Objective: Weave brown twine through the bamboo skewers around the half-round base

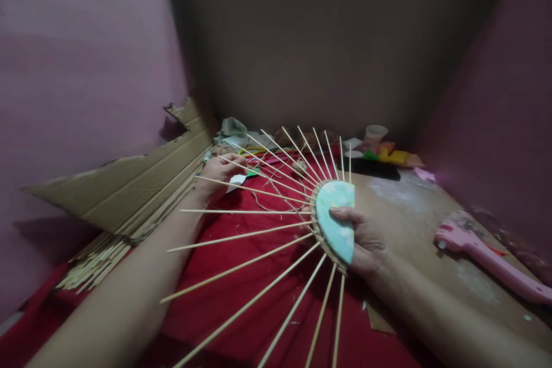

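Note:
My right hand (366,238) grips a half-round, pale blue-green disc (338,224), thumb on its face and fingers behind. Thin wooden sticks (248,213) fan out from the disc's curved edge, away to the left, far and near sides. A row of brown twine (317,224) is woven round the sticks close against that edge. Beyond the left stick ends, my left hand (222,169) is closed in a pinch. Loose twine (276,184) runs between its fingertips and the disc; the exact grip is partly hidden.
Red cloth (241,282) covers the surface. At left, folded cardboard (142,184) leans on the wall above a bundle of sticks (95,261). A pink glue gun (487,256) lies on a brown board (409,213) at right. Twine balls, a plastic cup (375,135) and scraps line the back.

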A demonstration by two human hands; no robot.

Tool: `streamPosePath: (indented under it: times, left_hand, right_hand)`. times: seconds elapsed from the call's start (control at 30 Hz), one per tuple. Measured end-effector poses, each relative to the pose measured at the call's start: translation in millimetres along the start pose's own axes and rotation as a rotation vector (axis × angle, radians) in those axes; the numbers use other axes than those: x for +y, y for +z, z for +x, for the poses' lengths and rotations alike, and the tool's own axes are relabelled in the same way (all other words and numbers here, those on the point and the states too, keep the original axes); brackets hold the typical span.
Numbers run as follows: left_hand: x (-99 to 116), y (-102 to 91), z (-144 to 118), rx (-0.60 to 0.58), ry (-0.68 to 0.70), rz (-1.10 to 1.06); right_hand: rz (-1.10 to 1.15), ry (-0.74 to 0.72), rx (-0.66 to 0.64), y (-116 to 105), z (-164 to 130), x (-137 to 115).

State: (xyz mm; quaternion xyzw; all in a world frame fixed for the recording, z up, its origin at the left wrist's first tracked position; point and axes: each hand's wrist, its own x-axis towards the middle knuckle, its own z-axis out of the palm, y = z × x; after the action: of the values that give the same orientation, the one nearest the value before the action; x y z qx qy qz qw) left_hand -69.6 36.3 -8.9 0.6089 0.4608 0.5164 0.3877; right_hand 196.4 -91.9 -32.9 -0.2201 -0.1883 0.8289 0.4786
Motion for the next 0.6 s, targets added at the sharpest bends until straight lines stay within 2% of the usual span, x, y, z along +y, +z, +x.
streamPosePath:
  times: [0.17,0.37,0.5,0.6]
  left_hand:
    - [-14.0,33.6,-11.6,-0.121,0.043,0.299]
    - [-7.3,67.9,-31.5,-0.202,0.203,0.583]
    - [4.4,78.6,-42.4,-0.279,0.306,0.644]
    - [18.8,75.0,-43.8,-0.272,0.371,0.620]
  right_hand:
    - [-0.014,0.078,-0.150,1.3,-3.8,1.8]
    - [-0.071,0.136,-0.244,8.4,-10.2,7.3]
    - [-0.112,0.118,-0.270,13.3,-10.4,7.9]
    - [-0.116,0.079,-0.241,12.6,-8.0,6.4]
